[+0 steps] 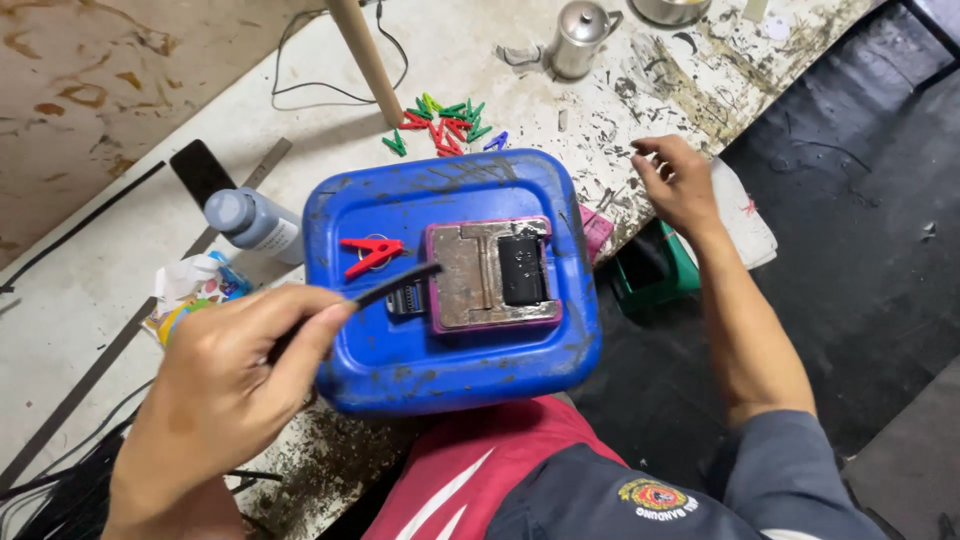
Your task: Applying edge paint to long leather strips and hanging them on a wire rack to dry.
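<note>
Seemingly stained white workbench (pixel 120 250), dark floor (pixel 860 230).

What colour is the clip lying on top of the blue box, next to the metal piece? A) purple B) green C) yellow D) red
D: the clip resting on the blue box is red, just left of the metal piece, while the green ones sit in the pile of clips farther up the table.
</note>
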